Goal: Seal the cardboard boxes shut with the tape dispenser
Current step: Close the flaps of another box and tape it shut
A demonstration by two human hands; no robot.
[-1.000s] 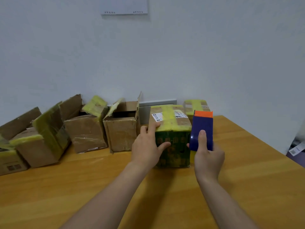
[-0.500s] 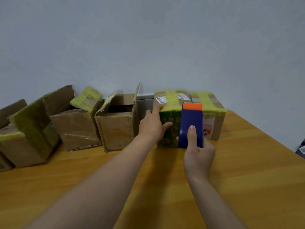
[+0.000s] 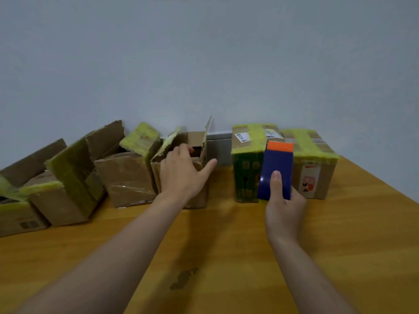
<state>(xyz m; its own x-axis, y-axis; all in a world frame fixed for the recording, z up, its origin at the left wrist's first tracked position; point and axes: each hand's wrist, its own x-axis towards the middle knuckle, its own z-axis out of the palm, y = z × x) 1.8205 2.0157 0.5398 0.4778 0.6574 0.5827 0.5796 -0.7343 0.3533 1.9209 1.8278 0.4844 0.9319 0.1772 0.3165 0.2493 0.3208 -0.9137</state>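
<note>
Wooden table point(image 3: 340, 245), orange-brown and grainy, fills the near part of the view, with a small dark stain point(image 3: 183, 278) between the two bare forearms. The right hand point(image 3: 284, 209) grips the tape dispenser point(image 3: 275, 175) from below, thumb pressed flat up its blue face and the other fingers wrapped behind it. The dispenser stands upright above the hand, and its orange top point(image 3: 280, 147) points away from the person. It is held in front of the gap between two taped boxes and partly hides both. The left hand point(image 3: 181, 173) is stretched forward over the front of the open cardboard box point(image 3: 195, 138). Its thumb is spread wide to the right, and its fingers reach past the front rim, the tips bending down into the opening. Nothing is closed in it, and whether the fingertips touch the rim I cannot tell. That box has its right flap standing up and a torn left flap edged with yellow tape. To its right, well apart from the left hand, stands the green printed box point(image 3: 246, 177), sealed across the top with yellow tape and carrying white labels. Just beside it is a brown sealed box point(image 3: 317, 177) with red markings. To the left, three more brown boxes point(image 3: 127, 177) point(image 3: 65, 191) point(image 3: 15, 218) sit with flaps up. A grey strip point(image 3: 218, 146) runs behind the row at the foot of the pale wall point(image 3: 204, 64).
</note>
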